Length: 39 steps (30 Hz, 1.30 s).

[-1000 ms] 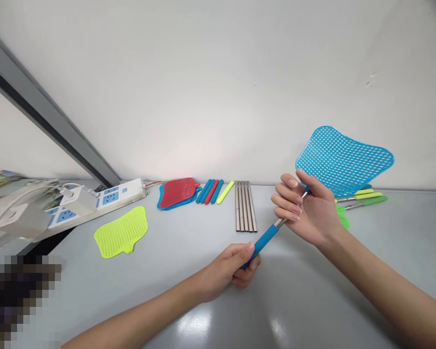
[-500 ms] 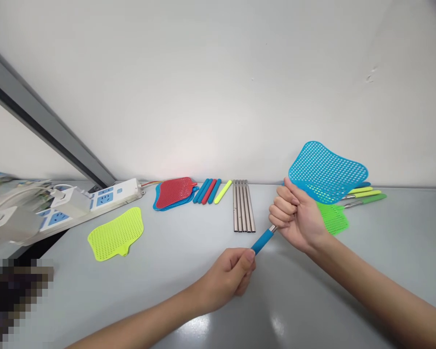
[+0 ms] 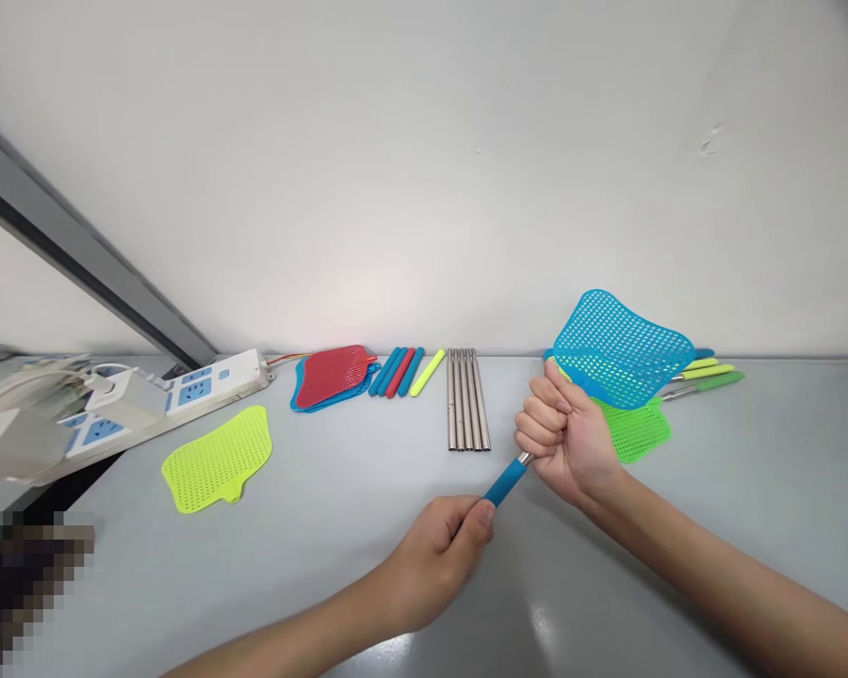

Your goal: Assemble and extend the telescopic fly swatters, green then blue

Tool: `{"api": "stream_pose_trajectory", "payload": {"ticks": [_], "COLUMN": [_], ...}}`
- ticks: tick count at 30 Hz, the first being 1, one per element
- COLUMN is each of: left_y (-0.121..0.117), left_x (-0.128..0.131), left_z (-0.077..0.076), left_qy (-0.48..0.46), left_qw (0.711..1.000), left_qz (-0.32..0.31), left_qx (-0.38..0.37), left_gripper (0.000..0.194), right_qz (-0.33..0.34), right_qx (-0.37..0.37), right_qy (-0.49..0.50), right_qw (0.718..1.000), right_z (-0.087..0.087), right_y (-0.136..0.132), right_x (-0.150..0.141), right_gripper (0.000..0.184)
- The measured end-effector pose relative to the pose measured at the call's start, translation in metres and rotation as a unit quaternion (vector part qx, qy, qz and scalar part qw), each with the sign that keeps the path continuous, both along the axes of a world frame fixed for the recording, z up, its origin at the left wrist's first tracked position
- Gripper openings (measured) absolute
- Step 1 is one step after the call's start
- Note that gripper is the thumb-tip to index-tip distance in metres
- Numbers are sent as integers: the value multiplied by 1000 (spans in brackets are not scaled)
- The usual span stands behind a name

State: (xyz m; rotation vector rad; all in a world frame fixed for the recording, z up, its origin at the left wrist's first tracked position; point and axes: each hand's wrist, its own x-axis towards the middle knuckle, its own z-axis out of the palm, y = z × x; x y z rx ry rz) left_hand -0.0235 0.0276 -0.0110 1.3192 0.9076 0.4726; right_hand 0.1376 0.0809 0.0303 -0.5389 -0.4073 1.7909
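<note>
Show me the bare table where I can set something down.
Bare: between the yellow mesh and the metal rods, in front of the red mesh; also right of the right forearm. Crowded: the right rear, with green mesh, blue mesh and handles; the left, with the power strip.

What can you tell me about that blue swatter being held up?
The blue swatter has a broad mesh head, apparently flexible plastic, a shiny metal-looking rod and a smooth blue sleeve. It slants up to the right, its head partly overlapping a green mesh in view. The left hand grips the sleeve; the right hand hides most of the rod.
</note>
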Motion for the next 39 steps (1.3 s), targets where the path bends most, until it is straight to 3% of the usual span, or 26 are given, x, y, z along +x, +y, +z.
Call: {"api": "stream_pose_trajectory", "payload": {"ticks": [25,39], "left_y": [2,5], "left_x": [3,2], "left_z": [2,-2], "left_qy": [46,-77], "left_qw": [996,995], "left_qz": [-13,-15], "left_qx": [75,-59], "left_gripper": [43,42], "right_qz": [-18,1], "right_qx": [-15,-23], "right_qy": [30,13], "right_qw": [999,1000], "right_z": [4,3], "right_y": [-8,-3], "right_x": [0,1], "right_gripper": [45,41]}}
